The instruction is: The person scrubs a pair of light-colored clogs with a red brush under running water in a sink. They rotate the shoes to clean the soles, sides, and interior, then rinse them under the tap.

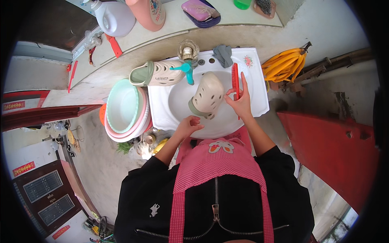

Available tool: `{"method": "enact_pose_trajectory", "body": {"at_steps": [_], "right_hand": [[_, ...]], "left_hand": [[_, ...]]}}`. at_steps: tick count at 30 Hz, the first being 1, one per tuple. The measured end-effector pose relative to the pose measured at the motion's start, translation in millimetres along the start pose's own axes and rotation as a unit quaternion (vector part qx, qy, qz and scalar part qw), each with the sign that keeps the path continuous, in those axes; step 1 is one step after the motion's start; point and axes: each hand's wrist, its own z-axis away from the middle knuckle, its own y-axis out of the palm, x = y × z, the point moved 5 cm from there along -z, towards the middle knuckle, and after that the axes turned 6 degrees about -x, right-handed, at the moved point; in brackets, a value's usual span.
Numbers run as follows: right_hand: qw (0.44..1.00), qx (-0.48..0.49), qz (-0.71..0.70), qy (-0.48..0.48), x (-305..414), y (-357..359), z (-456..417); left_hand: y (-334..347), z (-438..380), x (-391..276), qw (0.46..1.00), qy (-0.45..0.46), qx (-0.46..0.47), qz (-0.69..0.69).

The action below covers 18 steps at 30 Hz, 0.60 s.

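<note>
In the white sink point(182, 106) stands a beige clog point(209, 92) with its toe toward the tap and its green strap toward me. My right hand point(240, 101) is at the sink's right side, its thumb and fingers around the handle of a red brush point(235, 77), with one finger pointing up. Just below the clog's heel is my left hand point(189, 126), fingers curled and nothing visible in them. A second beige clog point(161, 73) lies on its side at the sink's left back corner, beside the turquoise tap point(187, 71). A grey cloth point(223, 55) lies on the back rim.
Stacked basins point(121, 106) stand left of the sink. The ledge behind bears bottles point(117, 19), a pink soap bar point(197, 9) in a dish and a red comb-like object point(114, 45). A yellow hose point(284, 65) hangs at the right, above a red door point(331, 145).
</note>
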Motion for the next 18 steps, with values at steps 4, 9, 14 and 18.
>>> {"method": "enact_pose_trajectory", "body": {"at_steps": [4,9,14,18], "right_hand": [[0.994,0.103,0.002,-0.03,-9.7,23.8,-6.4],[0.991,-0.004,0.101,-0.091,-35.7,19.1,-34.9],[0.988,-0.072,0.119,-0.07,-37.3,36.3,-67.6],[0.982,-0.102,0.15,-0.05,-25.7,47.8,-73.1]], "left_hand": [[-8.3,-4.7,-31.2,0.99,0.12,-0.047,-0.063],[-35.5,-41.9,-33.0,0.942,0.152,-0.26,-0.15],[-36.1,-91.1,-36.4,0.877,0.312,-0.335,-0.147],[-10.9,-107.1,-58.4,0.907,0.302,-0.262,-0.129]]}}
